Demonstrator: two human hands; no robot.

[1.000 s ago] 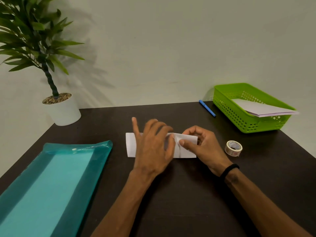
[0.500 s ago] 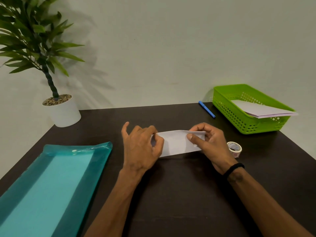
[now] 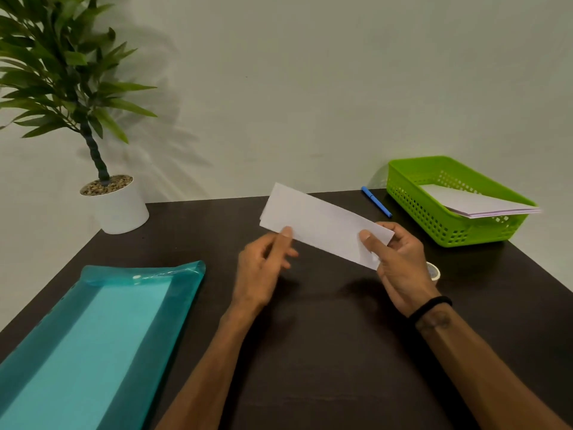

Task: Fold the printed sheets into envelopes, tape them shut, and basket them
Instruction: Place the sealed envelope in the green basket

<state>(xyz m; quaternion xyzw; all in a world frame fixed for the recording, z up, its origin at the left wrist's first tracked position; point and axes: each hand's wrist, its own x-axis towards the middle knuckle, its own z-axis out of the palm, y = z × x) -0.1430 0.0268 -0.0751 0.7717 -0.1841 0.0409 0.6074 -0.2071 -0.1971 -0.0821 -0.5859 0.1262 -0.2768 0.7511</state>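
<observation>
A white folded sheet [image 3: 322, 223], long and narrow, is held in the air above the dark table, tilted with its left end raised toward the wall. My right hand [image 3: 400, 268] grips its right end, thumb on top. My left hand [image 3: 263, 268] pinches the lower left edge between thumb and fingers. A green basket [image 3: 412, 193] stands at the back right with several white sheets [image 3: 477, 203] lying in it and sticking over its rim. The roll of clear tape [image 3: 434, 270] lies on the table, mostly hidden behind my right hand.
A blue pen [image 3: 376, 201] lies left of the basket near the wall. A teal plastic tray [image 3: 93, 336] fills the near left. A potted plant in a white pot [image 3: 119, 209] stands at the back left corner. The dark table [image 3: 310, 352] spreads beneath my forearms.
The folded sheet lay flat under both hands a second ago. Both hands have lifted it off the table and tilted it up toward the wall.
</observation>
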